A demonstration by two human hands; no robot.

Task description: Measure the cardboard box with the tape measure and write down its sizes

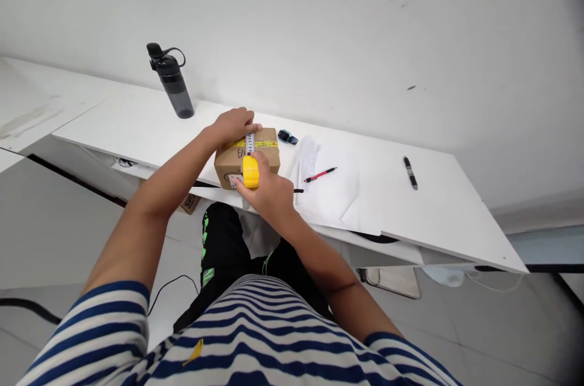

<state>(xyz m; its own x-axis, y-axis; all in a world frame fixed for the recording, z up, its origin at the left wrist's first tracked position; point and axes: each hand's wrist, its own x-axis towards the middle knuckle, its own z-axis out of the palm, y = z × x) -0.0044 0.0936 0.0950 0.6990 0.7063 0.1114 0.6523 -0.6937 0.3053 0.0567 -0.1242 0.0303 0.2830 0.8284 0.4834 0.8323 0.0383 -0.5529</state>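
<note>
A small brown cardboard box (pixel 266 156) with yellow tape across its top sits at the near edge of the white table (pixel 410 209). My right hand (pixel 269 194) is closed round a yellow tape measure (pixel 250 172) at the box's front face. Its white blade (pixel 249 143) runs back over the top of the box. My left hand (pixel 232 125) rests on the far top edge of the box, fingers curled and pressing the blade's end down.
A dark water bottle (pixel 176 84) stands at the back left. Right of the box lie a small dark object (pixel 287 137), white paper sheets (pixel 333 191) with a red pen (pixel 320 175), and a black marker (pixel 409 171). Cables run under the table.
</note>
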